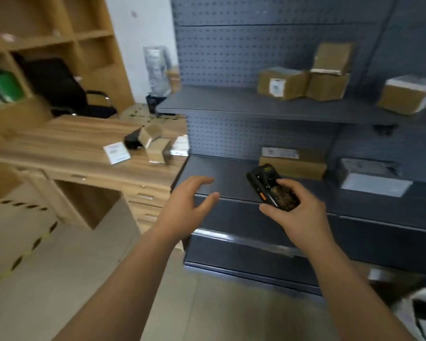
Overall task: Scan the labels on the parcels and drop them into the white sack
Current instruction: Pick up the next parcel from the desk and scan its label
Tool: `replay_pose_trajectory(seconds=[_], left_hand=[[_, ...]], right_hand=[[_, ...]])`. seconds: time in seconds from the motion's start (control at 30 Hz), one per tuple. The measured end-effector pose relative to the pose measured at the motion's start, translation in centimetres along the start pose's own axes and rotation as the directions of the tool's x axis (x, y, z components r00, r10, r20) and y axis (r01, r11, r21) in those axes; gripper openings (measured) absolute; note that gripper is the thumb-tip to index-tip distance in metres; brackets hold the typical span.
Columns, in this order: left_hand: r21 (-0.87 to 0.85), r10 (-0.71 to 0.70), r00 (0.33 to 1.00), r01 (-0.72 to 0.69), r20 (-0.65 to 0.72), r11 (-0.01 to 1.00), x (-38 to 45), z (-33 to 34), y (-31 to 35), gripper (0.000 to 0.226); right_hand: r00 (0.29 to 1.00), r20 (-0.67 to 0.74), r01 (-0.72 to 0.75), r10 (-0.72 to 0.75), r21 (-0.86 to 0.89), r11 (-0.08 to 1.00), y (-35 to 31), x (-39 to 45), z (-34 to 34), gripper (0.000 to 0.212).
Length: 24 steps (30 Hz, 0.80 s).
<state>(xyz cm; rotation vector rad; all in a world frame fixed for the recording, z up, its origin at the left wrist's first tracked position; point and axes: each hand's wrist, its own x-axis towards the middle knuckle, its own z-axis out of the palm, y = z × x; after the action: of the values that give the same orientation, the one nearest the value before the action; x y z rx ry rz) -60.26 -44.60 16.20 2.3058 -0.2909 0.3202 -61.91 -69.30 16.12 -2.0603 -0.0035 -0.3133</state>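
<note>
My right hand (298,210) grips a black handheld scanner (272,187) with an orange side button, held in front of the middle shelf. My left hand (190,200) hovers empty with fingers spread, just left of the scanner. A flat cardboard parcel (293,162) with a white label lies on the middle shelf right behind the scanner. A grey-wrapped parcel (371,177) lies to its right. On the upper shelf stand brown boxes (283,83), (330,72) and one more (408,94) at the far right. The white sack (421,313) shows at the bottom right corner.
The dark grey metal shelving (231,104) with a pegboard back fills the right half. A wooden desk (71,143) at left carries small boxes (155,141) and a white card. A black office chair (59,87) and wooden cabinets stand behind it. Yellow-black tape marks the floor.
</note>
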Motion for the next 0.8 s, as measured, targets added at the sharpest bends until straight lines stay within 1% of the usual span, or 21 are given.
replay_pose_trajectory(seconds=[0.07, 0.17, 0.27, 0.37, 0.5, 0.57, 0.7, 0.8], left_hand=[[0.024, -0.06, 0.995, 0.062, -0.085, 0.998, -2.0, -5.1, -3.2, 0.035], [0.023, -0.163, 0.967, 0.171, -0.197, 0.985, -4.8, -11.7, -7.4, 0.035], [0.021, -0.235, 0.921, 0.254, -0.31, 0.967, -7.3, -17.2, -10.7, 0.039], [0.032, -0.296, 0.87, 0.335, -0.394, 0.942, -9.2, -21.5, -13.9, 0.033], [0.022, -0.386, 0.795, 0.447, -0.467, 0.894, -10.4, -26.1, -19.2, 0.035], [0.032, -0.405, 0.759, 0.487, -0.51, 0.873, -10.2, -28.3, -22.0, 0.036], [0.053, -0.438, 0.708, 0.555, -0.555, 0.83, -8.3, -33.0, -26.9, 0.035], [0.039, -0.458, 0.669, 0.587, -0.586, 0.808, -5.8, -36.6, -29.8, 0.035]], right_hand=[[0.995, 0.085, 0.054, -0.057, 0.027, 0.998, -3.3, 0.2, 5.2, 0.057], [0.969, 0.211, 0.118, -0.13, 0.07, 0.991, -7.8, 0.4, 12.4, 0.058], [0.929, 0.307, 0.184, -0.206, 0.099, 0.978, -11.4, 0.9, 19.1, 0.059], [0.887, 0.391, 0.211, -0.247, 0.133, 0.968, -14.7, 1.5, 25.3, 0.057], [0.818, 0.474, 0.271, -0.325, 0.18, 0.945, -18.3, 3.0, 33.5, 0.057], [0.797, 0.49, 0.29, -0.353, 0.202, 0.935, -19.6, 4.1, 37.8, 0.058], [0.754, 0.528, 0.294, -0.39, 0.26, 0.92, -22.6, 6.9, 46.0, 0.06], [0.733, 0.533, 0.294, -0.423, 0.313, 0.903, -25.1, 9.5, 50.8, 0.06]])
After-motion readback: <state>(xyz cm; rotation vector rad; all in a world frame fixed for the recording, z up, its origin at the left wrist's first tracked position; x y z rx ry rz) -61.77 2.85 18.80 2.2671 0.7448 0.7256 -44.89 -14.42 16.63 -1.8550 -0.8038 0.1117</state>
